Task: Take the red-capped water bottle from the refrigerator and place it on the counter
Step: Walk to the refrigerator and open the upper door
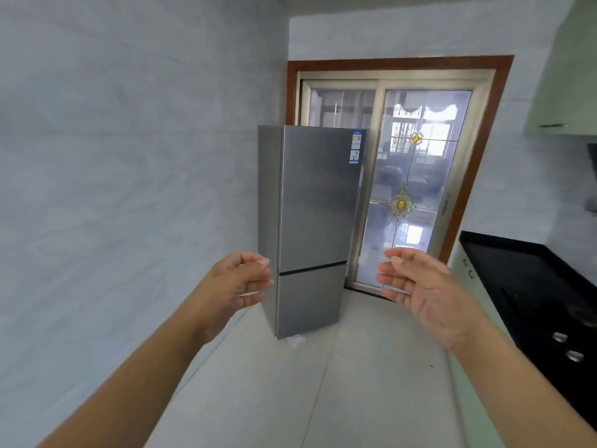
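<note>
A tall grey refrigerator (315, 202) stands against the left wall ahead of me, with both its upper and lower doors closed. No red-capped water bottle is visible. My left hand (237, 286) is raised in front of the fridge's lower left edge, fingers loosely curled and holding nothing. At the same height, my right hand (420, 286) hovers to the right of the fridge with its fingers apart and empty. Neither hand touches the fridge. The black counter (517, 263) runs along the right side.
A glass sliding door (416, 176) with a wooden frame is behind the fridge. A stove with knobs (568, 347) is set into the counter near me. Pale floor tiles (323, 399) stretch between me and the fridge. The left wall is tiled.
</note>
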The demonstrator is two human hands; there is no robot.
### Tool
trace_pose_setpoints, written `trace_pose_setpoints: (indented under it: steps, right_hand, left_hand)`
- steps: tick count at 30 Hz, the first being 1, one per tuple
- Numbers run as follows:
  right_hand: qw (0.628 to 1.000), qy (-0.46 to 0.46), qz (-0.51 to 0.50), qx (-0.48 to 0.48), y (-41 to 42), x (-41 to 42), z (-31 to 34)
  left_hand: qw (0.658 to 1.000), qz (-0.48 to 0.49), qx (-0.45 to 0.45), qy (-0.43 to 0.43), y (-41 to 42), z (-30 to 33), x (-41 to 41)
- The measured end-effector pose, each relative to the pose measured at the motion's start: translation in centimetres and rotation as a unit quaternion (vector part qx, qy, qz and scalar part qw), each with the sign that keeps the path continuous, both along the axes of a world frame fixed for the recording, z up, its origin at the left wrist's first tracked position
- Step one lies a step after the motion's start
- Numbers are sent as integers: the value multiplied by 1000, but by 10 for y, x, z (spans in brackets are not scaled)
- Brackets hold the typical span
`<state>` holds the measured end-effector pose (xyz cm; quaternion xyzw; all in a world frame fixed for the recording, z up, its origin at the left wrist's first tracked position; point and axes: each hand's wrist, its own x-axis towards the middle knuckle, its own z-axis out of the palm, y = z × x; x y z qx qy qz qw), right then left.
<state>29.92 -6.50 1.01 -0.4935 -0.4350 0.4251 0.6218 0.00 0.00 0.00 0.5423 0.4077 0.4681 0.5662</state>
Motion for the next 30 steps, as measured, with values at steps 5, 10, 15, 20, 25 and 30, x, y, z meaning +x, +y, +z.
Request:
trace_pose_setpoints:
  steps: [5, 10, 15, 20, 25, 30]
  right_hand:
    - [1000, 14, -17, 6, 26, -1, -1]
    - [1000, 16, -23, -4, 56, 15, -4]
    - [1000, 25, -1, -6, 90, 47, -12]
    - [999, 28, 31, -12, 132, 86, -17]
    - [997, 30, 72, -14, 176, 106, -16]
    - [993, 37, 108, -24, 219, 109, -21]
  left_hand:
    - [1000, -27, 4, -3, 42, 8, 6]
    - [1000, -27, -3, -2, 73, 1, 24]
    - [1000, -12, -5, 1, 100, -7, 54]
    - [1000, 18, -7, -6, 127, -10, 90]
    - [998, 54, -19, -7, 152, -16, 110]
    - [996, 88, -30, -5, 179, -22, 113]
